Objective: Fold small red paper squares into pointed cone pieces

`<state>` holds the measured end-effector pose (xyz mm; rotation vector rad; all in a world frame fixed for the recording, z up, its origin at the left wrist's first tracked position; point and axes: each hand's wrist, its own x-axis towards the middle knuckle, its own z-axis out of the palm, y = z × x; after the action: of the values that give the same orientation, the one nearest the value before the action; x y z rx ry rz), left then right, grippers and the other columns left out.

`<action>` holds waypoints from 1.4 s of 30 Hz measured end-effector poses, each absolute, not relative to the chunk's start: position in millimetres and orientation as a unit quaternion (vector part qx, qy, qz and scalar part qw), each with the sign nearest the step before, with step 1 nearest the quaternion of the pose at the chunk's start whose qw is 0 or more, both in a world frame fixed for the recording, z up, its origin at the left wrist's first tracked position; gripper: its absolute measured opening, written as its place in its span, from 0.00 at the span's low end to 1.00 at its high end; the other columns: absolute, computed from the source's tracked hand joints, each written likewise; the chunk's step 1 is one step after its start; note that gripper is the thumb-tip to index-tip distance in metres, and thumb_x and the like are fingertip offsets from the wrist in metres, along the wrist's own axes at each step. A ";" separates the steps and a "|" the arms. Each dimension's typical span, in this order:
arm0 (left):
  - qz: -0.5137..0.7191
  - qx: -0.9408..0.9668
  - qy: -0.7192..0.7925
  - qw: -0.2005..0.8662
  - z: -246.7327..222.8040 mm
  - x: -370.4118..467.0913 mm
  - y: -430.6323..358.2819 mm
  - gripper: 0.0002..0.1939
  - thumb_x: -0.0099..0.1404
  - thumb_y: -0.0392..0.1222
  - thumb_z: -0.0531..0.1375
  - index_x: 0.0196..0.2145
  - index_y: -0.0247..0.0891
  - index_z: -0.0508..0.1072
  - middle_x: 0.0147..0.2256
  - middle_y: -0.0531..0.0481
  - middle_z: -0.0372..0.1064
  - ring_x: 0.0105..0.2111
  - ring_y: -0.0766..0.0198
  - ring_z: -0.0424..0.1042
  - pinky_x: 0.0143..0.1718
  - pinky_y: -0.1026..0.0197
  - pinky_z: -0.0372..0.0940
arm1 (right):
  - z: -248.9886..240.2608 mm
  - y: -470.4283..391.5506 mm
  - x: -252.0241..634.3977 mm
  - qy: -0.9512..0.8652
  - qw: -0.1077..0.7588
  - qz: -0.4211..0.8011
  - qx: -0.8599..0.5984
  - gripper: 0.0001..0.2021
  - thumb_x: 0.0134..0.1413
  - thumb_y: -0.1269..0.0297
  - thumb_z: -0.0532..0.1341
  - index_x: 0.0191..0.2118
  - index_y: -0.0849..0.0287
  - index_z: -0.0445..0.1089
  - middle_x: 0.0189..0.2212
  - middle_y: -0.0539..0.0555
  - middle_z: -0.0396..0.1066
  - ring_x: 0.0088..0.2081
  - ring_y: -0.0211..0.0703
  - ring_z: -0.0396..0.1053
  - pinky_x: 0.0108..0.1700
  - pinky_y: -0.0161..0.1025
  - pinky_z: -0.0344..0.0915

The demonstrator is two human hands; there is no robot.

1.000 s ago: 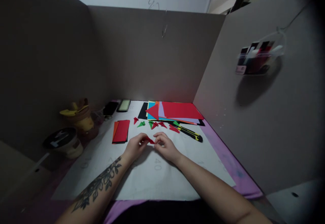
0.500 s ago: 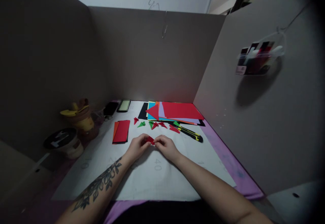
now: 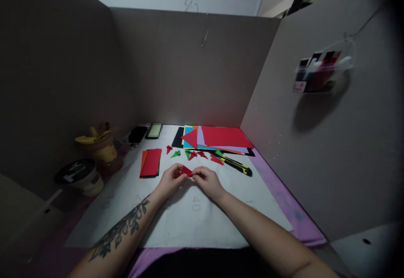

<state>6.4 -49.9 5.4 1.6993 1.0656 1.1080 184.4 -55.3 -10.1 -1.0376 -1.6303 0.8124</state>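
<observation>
Between my two hands is a small piece of red paper (image 3: 186, 170), pinched at both ends above the white sheet (image 3: 195, 227). My left hand (image 3: 172, 179) is closed on its left end, thumb towards me. At the right end, my right hand (image 3: 206, 181) grips it between thumb and fingers. Just beyond lie small folded pieces, among them a green one (image 3: 176, 154) and several red ones (image 3: 192, 155). A black and yellow utility knife (image 3: 235, 164) rests to their right. Left of my hands is a stack of red, orange and black paper strips (image 3: 151, 163).
Coloured paper sheets (image 3: 225, 137) are piled at the back, a red triangle (image 3: 190, 138) on top. Along the left stand a lidded tub (image 3: 80, 177) and a pot with yellow tools (image 3: 101, 147). A phone (image 3: 154, 131) lies behind. Grey panels (image 3: 195, 72) enclose the table.
The red paper has turned slightly and shows more of its face between my fingers. Both hands stay in nearly the same place.
</observation>
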 end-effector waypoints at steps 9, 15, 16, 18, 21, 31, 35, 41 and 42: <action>0.424 0.700 0.423 0.389 0.8 5.9 -50.1 0.06 0.58 0.39 0.59 0.34 0.36 0.71 0.29 0.52 0.71 0.29 0.65 0.70 0.31 0.64 0.64 | -17.7 -50.4 185.1 -0.648 0.505 0.358 -0.444 0.04 0.49 0.66 0.59 0.31 0.58 0.70 0.27 0.50 0.72 0.30 0.41 0.70 0.35 0.37 0.67; 0.419 0.712 0.430 0.363 5.4 8.0 -53.8 0.07 0.58 0.41 0.60 0.35 0.36 0.72 0.31 0.50 0.72 0.30 0.64 0.71 0.33 0.63 0.65 | -17.4 -51.8 185.5 -0.666 0.508 0.315 -0.446 0.05 0.50 0.67 0.58 0.34 0.58 0.69 0.30 0.51 0.72 0.31 0.41 0.69 0.36 0.37 0.66; 0.421 0.713 0.431 0.359 6.2 8.6 -54.4 0.08 0.59 0.41 0.60 0.35 0.36 0.71 0.32 0.50 0.73 0.31 0.64 0.71 0.33 0.63 0.65 | -16.8 -53.1 185.3 -0.672 0.507 0.303 -0.446 0.05 0.50 0.67 0.58 0.34 0.57 0.69 0.30 0.51 0.72 0.32 0.41 0.69 0.37 0.38 0.66; 0.425 0.715 0.432 0.349 7.0 9.8 -55.0 0.07 0.59 0.42 0.60 0.34 0.36 0.71 0.32 0.49 0.73 0.31 0.64 0.71 0.33 0.63 0.66 | -15.7 -56.1 184.4 -0.687 0.506 0.277 -0.443 0.04 0.49 0.68 0.58 0.34 0.57 0.68 0.30 0.51 0.72 0.33 0.42 0.68 0.38 0.38 0.65; 0.427 0.723 0.429 0.333 6.4 11.3 -55.5 0.06 0.58 0.41 0.60 0.31 0.36 0.72 0.30 0.50 0.72 0.30 0.64 0.70 0.32 0.64 0.65 | -15.0 -60.0 182.3 -0.708 0.503 0.243 -0.432 0.04 0.49 0.70 0.58 0.33 0.56 0.68 0.29 0.51 0.71 0.34 0.42 0.67 0.39 0.39 0.64; 0.456 0.721 0.418 0.311 7.5 10.6 -57.0 0.03 0.58 0.37 0.59 0.30 0.36 0.72 0.29 0.51 0.71 0.30 0.65 0.69 0.34 0.64 0.64 | -13.9 -62.6 179.6 -0.724 0.521 0.192 -0.409 0.06 0.50 0.73 0.57 0.35 0.57 0.65 0.31 0.51 0.68 0.34 0.42 0.67 0.39 0.39 0.65; 0.478 0.704 0.429 0.301 8.4 7.8 -54.5 0.02 0.58 0.37 0.59 0.30 0.36 0.71 0.29 0.51 0.71 0.31 0.65 0.69 0.34 0.63 0.64 | -13.5 -59.4 186.2 -0.713 0.538 0.182 -0.411 0.08 0.50 0.74 0.56 0.37 0.57 0.65 0.33 0.52 0.67 0.36 0.42 0.65 0.39 0.39 0.64; 0.476 0.713 0.420 0.298 6.0 7.2 -55.4 0.02 0.59 0.37 0.59 0.30 0.36 0.71 0.28 0.51 0.70 0.30 0.66 0.68 0.33 0.64 0.63 | -11.3 -58.4 183.6 -0.734 0.521 0.181 -0.395 0.05 0.51 0.74 0.58 0.33 0.57 0.68 0.32 0.52 0.68 0.37 0.43 0.66 0.38 0.39 0.63; 0.471 0.718 0.416 0.298 5.7 7.5 -56.0 0.02 0.59 0.36 0.59 0.30 0.36 0.71 0.28 0.52 0.70 0.30 0.66 0.67 0.33 0.64 0.63 | -10.7 -59.3 181.4 -0.739 0.518 0.176 -0.393 0.05 0.51 0.74 0.58 0.32 0.57 0.68 0.32 0.52 0.68 0.37 0.43 0.66 0.39 0.39 0.63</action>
<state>7.5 -56.0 5.7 1.9072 1.1060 1.2523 181.4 -59.3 -10.7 -0.9441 -1.7742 0.4222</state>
